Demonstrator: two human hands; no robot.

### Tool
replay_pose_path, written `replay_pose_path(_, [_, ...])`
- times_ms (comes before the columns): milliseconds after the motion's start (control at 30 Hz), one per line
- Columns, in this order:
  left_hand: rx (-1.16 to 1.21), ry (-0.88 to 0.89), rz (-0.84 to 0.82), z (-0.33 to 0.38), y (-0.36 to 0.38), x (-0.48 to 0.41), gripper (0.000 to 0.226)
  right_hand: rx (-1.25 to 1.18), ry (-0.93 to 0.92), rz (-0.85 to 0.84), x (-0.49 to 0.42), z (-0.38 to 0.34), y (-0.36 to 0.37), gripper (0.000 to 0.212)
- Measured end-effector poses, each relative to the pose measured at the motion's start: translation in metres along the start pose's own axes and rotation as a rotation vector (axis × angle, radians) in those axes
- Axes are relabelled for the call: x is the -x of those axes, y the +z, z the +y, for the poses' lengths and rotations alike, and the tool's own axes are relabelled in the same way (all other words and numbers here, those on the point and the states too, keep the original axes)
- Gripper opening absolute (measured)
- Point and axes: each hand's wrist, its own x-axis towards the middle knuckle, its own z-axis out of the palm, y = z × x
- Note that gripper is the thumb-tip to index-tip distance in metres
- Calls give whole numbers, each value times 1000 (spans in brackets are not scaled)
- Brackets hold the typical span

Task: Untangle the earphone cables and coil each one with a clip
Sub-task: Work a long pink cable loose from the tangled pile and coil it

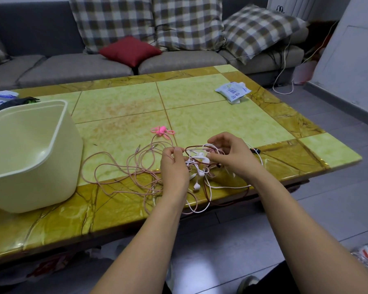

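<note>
A tangle of earphone cables [200,164] lies near the front edge of the green and yellow table [221,115]: pink, white and dark red-brown strands knotted together with white earbuds [197,186]. Loose pink cable loops [123,172] spread to the left on the table. My left hand [174,168] pinches a pink strand at the knot's left side. On the knot's right side, my right hand [229,153] pinches strands between thumb and fingers. Pink clips [162,130] lie in a small pile behind the knot.
A large cream plastic tub [28,153] stands on the table's left part. A white and blue packet [233,91] lies at the far right. A grey sofa [77,66] with checked cushions and a red cushion [130,50] runs behind the table.
</note>
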Motion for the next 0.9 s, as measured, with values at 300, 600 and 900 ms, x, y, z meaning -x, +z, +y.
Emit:
replay_pose_path(300, [71,-79,-96,7,-4,5,16,-10,15,67,-1,2,1,22])
replay_pose_path(600, [114,-95,-10,7,-3,4,17,68,-17,77,-1,3,1,36])
replay_pose_path(900, [130,-156,-59,5,-2,3,17,74,-18,131,1,1,2,19])
